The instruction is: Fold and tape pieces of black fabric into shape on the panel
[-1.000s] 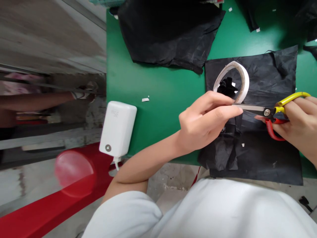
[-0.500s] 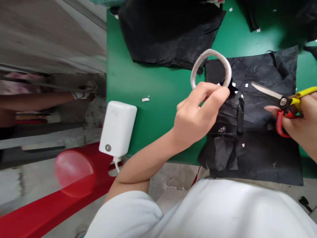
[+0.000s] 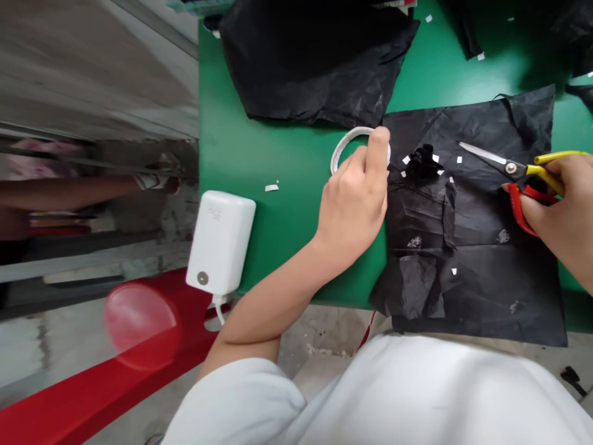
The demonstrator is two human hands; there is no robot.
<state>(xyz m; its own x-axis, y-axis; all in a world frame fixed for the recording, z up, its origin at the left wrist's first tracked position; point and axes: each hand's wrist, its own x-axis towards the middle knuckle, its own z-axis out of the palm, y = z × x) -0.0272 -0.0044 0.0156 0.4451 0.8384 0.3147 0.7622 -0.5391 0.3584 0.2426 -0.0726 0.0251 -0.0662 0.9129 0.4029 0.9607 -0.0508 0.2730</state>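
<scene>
Head view shows our left hand (image 3: 354, 201) pinching the white tape roll (image 3: 341, 146) against the green table (image 3: 287, 123) beside the black paper sheet (image 3: 482, 259), where snipped tape bits (image 3: 460, 159) already lie, with the scissors (image 3: 509, 168) gripped in our right hand (image 3: 565, 210), so we judge the cutting partly done.

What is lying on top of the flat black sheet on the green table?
Small white scraps and a crumpled black lump lie on the flat black sheet. Whatever lies beneath it on the green table is covered.

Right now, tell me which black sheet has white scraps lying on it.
The flat black sheet nearest the person, under the scissors in the right hand; the rumpled black heap farther back shows none.
</scene>
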